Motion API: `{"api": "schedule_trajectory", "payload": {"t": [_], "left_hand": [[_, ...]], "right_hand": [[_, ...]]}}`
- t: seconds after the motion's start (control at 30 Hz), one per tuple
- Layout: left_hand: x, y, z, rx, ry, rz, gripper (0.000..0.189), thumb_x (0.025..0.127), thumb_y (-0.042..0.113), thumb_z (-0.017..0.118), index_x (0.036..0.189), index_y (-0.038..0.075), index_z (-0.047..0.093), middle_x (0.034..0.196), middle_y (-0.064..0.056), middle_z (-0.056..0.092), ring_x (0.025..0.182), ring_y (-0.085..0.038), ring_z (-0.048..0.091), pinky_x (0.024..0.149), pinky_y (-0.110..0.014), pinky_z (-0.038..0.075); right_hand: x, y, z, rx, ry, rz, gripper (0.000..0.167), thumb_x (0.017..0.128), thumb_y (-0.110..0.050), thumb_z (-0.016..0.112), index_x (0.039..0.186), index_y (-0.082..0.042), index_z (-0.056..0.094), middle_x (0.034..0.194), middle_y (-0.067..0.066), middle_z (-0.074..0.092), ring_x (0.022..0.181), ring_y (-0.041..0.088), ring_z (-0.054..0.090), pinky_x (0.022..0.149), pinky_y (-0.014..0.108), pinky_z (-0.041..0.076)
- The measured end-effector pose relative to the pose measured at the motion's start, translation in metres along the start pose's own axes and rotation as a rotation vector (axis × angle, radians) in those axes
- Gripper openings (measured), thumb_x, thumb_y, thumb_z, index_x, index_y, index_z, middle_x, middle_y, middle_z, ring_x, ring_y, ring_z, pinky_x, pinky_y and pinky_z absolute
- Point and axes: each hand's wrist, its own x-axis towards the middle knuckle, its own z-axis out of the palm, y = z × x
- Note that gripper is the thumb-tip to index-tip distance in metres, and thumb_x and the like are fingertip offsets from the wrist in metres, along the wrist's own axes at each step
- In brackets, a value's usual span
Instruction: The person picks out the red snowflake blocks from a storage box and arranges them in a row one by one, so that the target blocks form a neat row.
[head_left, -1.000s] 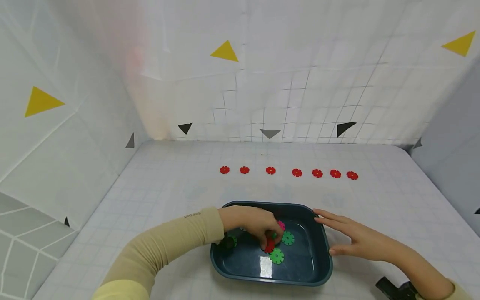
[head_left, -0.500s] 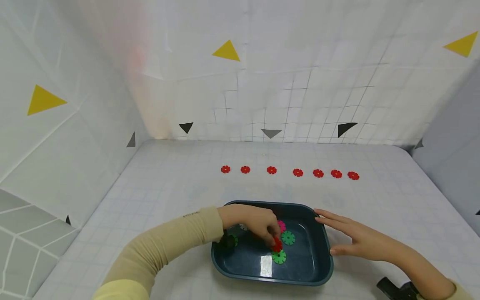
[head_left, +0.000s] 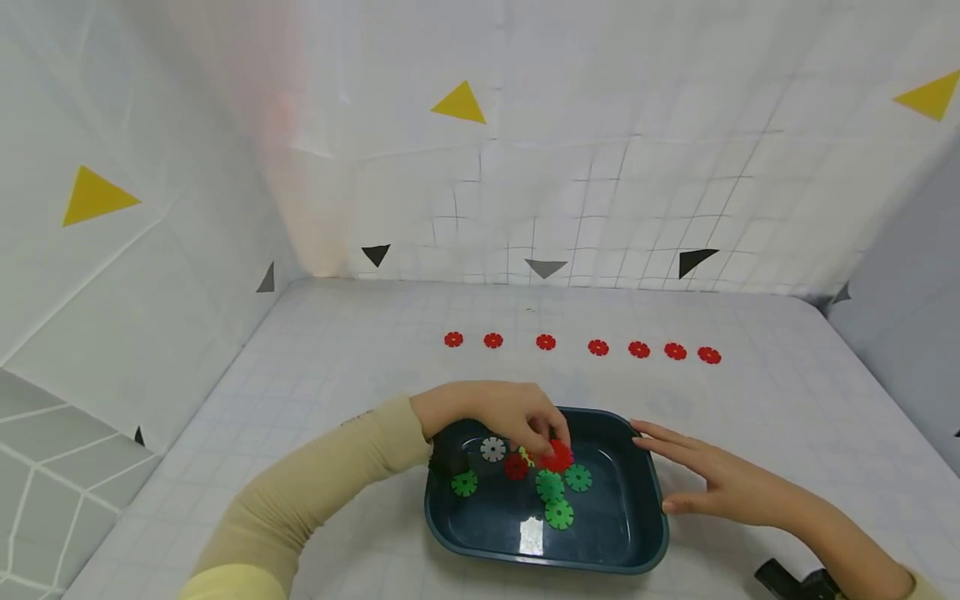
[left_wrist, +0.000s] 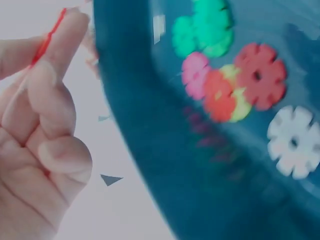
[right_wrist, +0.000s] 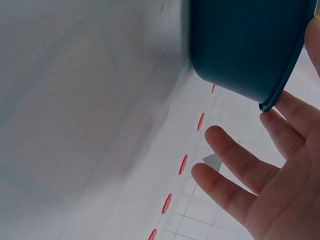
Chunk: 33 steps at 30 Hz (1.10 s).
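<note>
Between thumb and fingertips, my left hand (head_left: pixel 513 412) pinches a red notched plastic disc (head_left: pixel 558 457), raised over the tub. The left wrist view shows that disc edge-on as a thin red line (left_wrist: pixel 49 39). Inside the dark blue tub (head_left: pixel 615 537) lie several loose discs: a white one (head_left: pixel 492 449), a darker red one (head_left: pixel 516 467), green ones (head_left: pixel 558 514), plus a pink one (left_wrist: pixel 195 74) and a yellow one (left_wrist: pixel 242 105). My right hand (head_left: pixel 712 479) has its fingers extended, with some fingertips and the thumb at the tub's right rim (right_wrist: pixel 290 70).
Beyond the tub, several red discs (head_left: pixel 546 342) lie in a spaced row across the white table (head_left: pixel 360 350). White walls with yellow (head_left: pixel 461 102) and dark triangles enclose the back and sides. A black device (head_left: pixel 787 579) sits by my right forearm.
My left hand has lifted a red disc from the tub and moved slightly away from me, uncovering the white, darker red and green discs beneath. The right hand stays at the rim.
</note>
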Motion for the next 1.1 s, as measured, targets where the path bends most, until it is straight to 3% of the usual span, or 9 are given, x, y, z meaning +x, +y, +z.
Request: {"api": "schedule_trajectory", "payload": {"t": [0.17, 0.27, 0.43, 0.53, 0.63, 0.87, 1.0, 1.1], "left_hand": [[-0.020, 0.003, -0.021, -0.045, 0.119, -0.028, 0.025, 0.089, 0.008, 0.055, 0.114, 0.007, 0.061, 0.080, 0.000, 0.067, 0.066, -0.017, 0.060, 0.059, -0.025, 0.049], [-0.035, -0.004, -0.038, -0.102, 0.212, -0.057, 0.028, 0.090, 0.007, 0.053, 0.116, 0.005, 0.059, 0.081, -0.001, 0.068, 0.067, -0.018, 0.059, 0.059, -0.028, 0.049], [-0.064, -0.034, -0.065, -0.235, 0.419, -0.118, 0.030, 0.090, 0.010, 0.050, 0.119, 0.005, 0.056, 0.085, -0.007, 0.069, 0.063, -0.025, 0.054, 0.061, -0.033, 0.046], [-0.080, -0.057, -0.072, -0.303, 0.528, -0.184, 0.031, 0.090, 0.014, 0.052, 0.121, 0.010, 0.056, 0.089, -0.011, 0.068, 0.066, -0.025, 0.055, 0.063, -0.032, 0.046], [-0.094, -0.080, -0.072, -0.322, 0.616, -0.259, 0.033, 0.090, 0.017, 0.053, 0.122, 0.014, 0.055, 0.091, -0.013, 0.067, 0.065, -0.024, 0.055, 0.064, -0.030, 0.045], [-0.113, -0.125, -0.059, -0.391, 0.813, -0.453, 0.036, 0.090, 0.017, 0.054, 0.125, 0.013, 0.053, 0.093, -0.011, 0.068, 0.073, -0.042, 0.050, 0.059, -0.027, 0.038], [-0.119, -0.146, -0.052, -0.407, 0.893, -0.572, 0.040, 0.089, 0.019, 0.057, 0.128, 0.013, 0.051, 0.092, -0.007, 0.070, 0.068, -0.032, 0.052, 0.059, -0.029, 0.037], [-0.121, -0.159, -0.048, -0.417, 0.932, -0.628, 0.043, 0.088, 0.020, 0.059, 0.129, 0.014, 0.050, 0.094, -0.008, 0.069, 0.064, -0.021, 0.051, 0.060, -0.029, 0.037]], "right_hand": [[-0.001, 0.000, 0.001, -0.010, 0.002, -0.002, 0.071, 0.079, -0.044, 0.065, 0.140, -0.020, 0.037, 0.146, 0.012, 0.031, 0.123, -0.015, 0.021, 0.079, 0.042, 0.050], [-0.001, -0.001, 0.001, -0.016, 0.004, 0.000, 0.071, 0.079, -0.044, 0.064, 0.141, -0.020, 0.037, 0.146, 0.010, 0.031, 0.123, -0.016, 0.021, 0.079, 0.042, 0.050], [0.000, -0.003, 0.000, -0.052, 0.024, 0.000, 0.070, 0.079, -0.046, 0.064, 0.139, -0.021, 0.039, 0.146, 0.005, 0.032, 0.122, -0.018, 0.020, 0.078, 0.039, 0.051], [0.000, -0.004, -0.001, -0.049, 0.023, 0.008, 0.069, 0.079, -0.046, 0.064, 0.139, -0.022, 0.039, 0.145, 0.005, 0.033, 0.121, -0.019, 0.019, 0.079, 0.040, 0.051], [0.000, -0.003, 0.000, -0.027, 0.020, 0.013, 0.069, 0.079, -0.044, 0.065, 0.139, -0.022, 0.039, 0.145, 0.006, 0.033, 0.120, -0.021, 0.018, 0.078, 0.041, 0.051], [-0.001, -0.001, 0.001, -0.040, 0.036, 0.002, 0.069, 0.079, -0.043, 0.066, 0.139, -0.021, 0.040, 0.145, 0.005, 0.033, 0.120, -0.023, 0.015, 0.077, 0.036, 0.051], [-0.001, -0.001, 0.002, -0.042, 0.030, 0.014, 0.069, 0.079, -0.044, 0.065, 0.139, -0.022, 0.039, 0.145, 0.005, 0.032, 0.119, -0.023, 0.015, 0.078, 0.036, 0.051], [0.000, -0.001, 0.002, -0.039, 0.027, 0.022, 0.070, 0.079, -0.045, 0.065, 0.139, -0.022, 0.039, 0.145, 0.005, 0.032, 0.119, -0.023, 0.015, 0.078, 0.035, 0.051]]}}
